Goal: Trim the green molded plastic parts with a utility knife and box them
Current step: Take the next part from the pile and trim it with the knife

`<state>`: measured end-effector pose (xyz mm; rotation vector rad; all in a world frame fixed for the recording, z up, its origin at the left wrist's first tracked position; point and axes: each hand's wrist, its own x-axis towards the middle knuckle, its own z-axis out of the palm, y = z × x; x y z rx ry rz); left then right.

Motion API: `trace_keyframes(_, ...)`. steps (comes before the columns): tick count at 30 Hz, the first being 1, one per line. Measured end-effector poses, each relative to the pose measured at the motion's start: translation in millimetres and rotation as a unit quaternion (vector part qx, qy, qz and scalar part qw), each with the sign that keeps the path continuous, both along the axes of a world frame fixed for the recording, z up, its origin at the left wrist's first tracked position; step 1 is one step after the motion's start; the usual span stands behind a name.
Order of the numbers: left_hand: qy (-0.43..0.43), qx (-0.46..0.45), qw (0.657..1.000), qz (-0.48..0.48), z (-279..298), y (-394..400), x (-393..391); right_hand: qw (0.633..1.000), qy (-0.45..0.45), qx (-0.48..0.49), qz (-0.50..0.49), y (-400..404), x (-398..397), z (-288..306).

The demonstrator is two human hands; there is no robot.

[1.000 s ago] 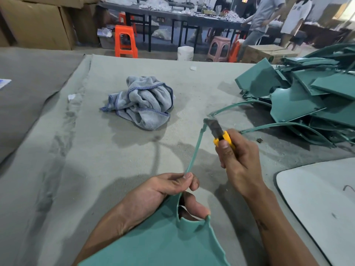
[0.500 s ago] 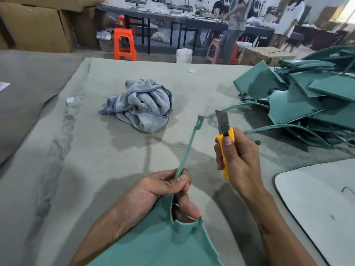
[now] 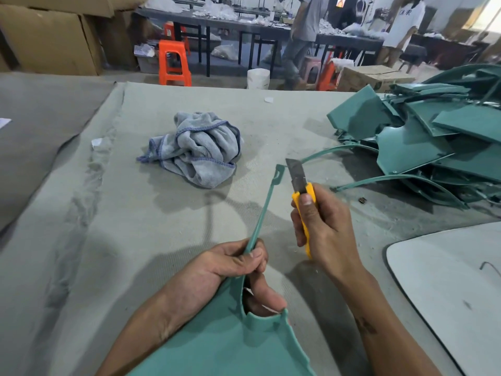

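the part (image 3: 225,346) lies low in view over the near desk (image 3: 81,240), its flat green sheet toward the person and one thin strip (image 3: 267,207) rising away to a small loop end. the left hand (image 3: 217,270) pinches the strip at its base, thumb curled under the notch in the sheet. the right hand (image 3: 322,229) grips the knife (image 3: 301,191), blade up and just beside the strip tip, not touching. the part looks light and thin, the sheet fairly stiff but the strip likely whippy, so holding close to the cut seems best, fingers kept behind the edge. more parts are in the pile (image 3: 433,137) at right, well apart; a towel (image 3: 195,147) sits beyond.
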<state>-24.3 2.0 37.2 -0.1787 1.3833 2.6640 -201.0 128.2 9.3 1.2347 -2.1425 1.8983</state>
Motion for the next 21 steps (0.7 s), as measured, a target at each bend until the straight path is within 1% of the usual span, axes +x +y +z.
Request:
trace_keyframes(3,0.0,-0.004,1.0,-0.001,1.2,-1.2,0.7,0.996,0.027,0.028,-0.085,1.6,-2.4,-2.4)
trace_keyframes(4,0.0,-0.007,1.0,0.001,1.0,-1.2,0.1,0.995,0.03,0.021,-0.089,2.8,-2.7,-1.8)
trace_keyframes(7,0.003,-0.011,1.0,0.005,0.9,-1.0,-1.5,0.998,0.051,-0.002,-0.043,2.4,2.0,1.0)
trace_keyframes(9,-0.005,-0.001,1.0,0.006,0.6,-1.4,-1.9,0.996,0.075,0.02,-0.038,-0.5,4.8,1.4)
trace_keyframes(12,-0.02,0.014,1.0,0.014,1.9,-2.7,-0.8,0.985,0.086,0.091,-0.117,-1.2,1.5,-1.4)
trace_keyframes(14,-0.037,0.025,0.998,0.04,4.6,-2.2,-1.0,0.979,0.059,0.099,-0.17,0.8,-2.6,-1.6)
trace_keyframes(16,-0.07,0.041,0.99,0.112,7.4,-2.0,-2.5,0.978,0.027,0.073,-0.196,2.0,-3.8,0.6)
trace_keyframes(18,-0.071,0.055,0.97,0.224,7.9,-1.4,-6.2,0.981,-0.032,0.025,-0.188,1.4,-3.1,3.4)
trace_keyframes(20,-0.045,0.094,0.929,0.356,6.0,-2.3,-8.3,0.982,-0.098,-0.022,-0.163,1.1,-1.9,5.3)
trace_keyframes(21,-0.03,0.111,0.904,0.412,5.2,-4.2,-8.7,0.981,-0.108,-0.03,-0.158,0.7,-0.9,6.7)
